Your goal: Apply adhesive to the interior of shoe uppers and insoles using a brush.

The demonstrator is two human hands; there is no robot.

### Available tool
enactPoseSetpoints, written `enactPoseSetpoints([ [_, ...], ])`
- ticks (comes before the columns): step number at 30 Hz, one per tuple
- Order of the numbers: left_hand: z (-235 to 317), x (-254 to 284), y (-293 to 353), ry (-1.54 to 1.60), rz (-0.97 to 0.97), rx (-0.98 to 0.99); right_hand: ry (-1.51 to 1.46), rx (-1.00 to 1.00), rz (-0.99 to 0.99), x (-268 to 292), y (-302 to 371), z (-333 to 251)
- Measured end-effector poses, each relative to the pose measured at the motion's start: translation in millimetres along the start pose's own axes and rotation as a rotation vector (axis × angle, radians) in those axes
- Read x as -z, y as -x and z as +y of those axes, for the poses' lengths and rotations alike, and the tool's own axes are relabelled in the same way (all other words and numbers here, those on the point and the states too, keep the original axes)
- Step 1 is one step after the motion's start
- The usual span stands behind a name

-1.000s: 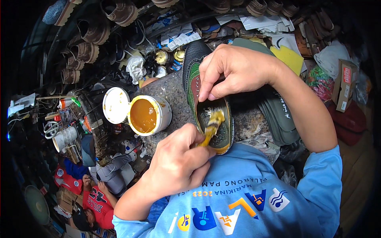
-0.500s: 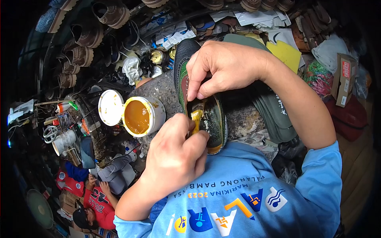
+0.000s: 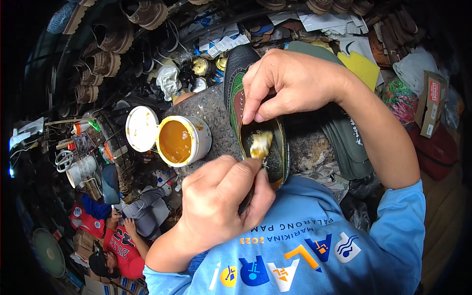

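Note:
My left hand (image 3: 221,191) is closed round the handle of a brush (image 3: 261,143), whose pale, yellow-smeared bristles are inside a shoe. That shoe (image 3: 241,61) is black at the toe, with green and brown panels, and lies toe away from me. My right hand (image 3: 290,88) reaches over it, thumb and forefinger pinching the edge of its opening. Left of the shoe, a white tub (image 3: 201,142) of amber, glue-like paste lies tipped toward me. Its round white lid (image 3: 141,129) hangs open beside it. Part of the brush handle is hidden by my fingers.
Dark green insole-shaped sheets (image 3: 346,142) are stacked to the right of the shoe. Brown shoes (image 3: 113,37) line a rack at the upper left. Scissors (image 3: 64,161) lie at the far left. A person in a red top (image 3: 123,250) is at the lower left. A cardboard box (image 3: 431,104) stands far right.
The brush has swung, its bristles now further right over the insole and more exposed. My left hand has turned and shifted slightly right. My right hand still pinches the shoe.

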State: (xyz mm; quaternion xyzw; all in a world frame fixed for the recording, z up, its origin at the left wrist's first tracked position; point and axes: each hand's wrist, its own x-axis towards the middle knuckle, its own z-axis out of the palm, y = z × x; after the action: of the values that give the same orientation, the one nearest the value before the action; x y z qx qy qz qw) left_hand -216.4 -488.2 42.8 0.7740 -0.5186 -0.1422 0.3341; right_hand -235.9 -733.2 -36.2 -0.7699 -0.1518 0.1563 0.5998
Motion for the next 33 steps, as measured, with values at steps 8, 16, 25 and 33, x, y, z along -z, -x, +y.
enactPoseSetpoints([
  [8, -17, -16, -5, 0.028, 0.051, 0.061, -0.036, -0.007, 0.005, -1, -2, -1],
  [16, -29, -2, -8, 0.143, 0.037, 0.077, -0.007, -0.011, 0.013, -1, -1, -3],
  [25, -45, 22, -37, 0.327, -0.477, 0.134, -0.037, -0.031, 0.027, 0, 0, -3],
  [33, -44, 27, -75, 0.354, -0.870, -0.020, -0.043, -0.052, 0.020, -3, -2, -4],
])
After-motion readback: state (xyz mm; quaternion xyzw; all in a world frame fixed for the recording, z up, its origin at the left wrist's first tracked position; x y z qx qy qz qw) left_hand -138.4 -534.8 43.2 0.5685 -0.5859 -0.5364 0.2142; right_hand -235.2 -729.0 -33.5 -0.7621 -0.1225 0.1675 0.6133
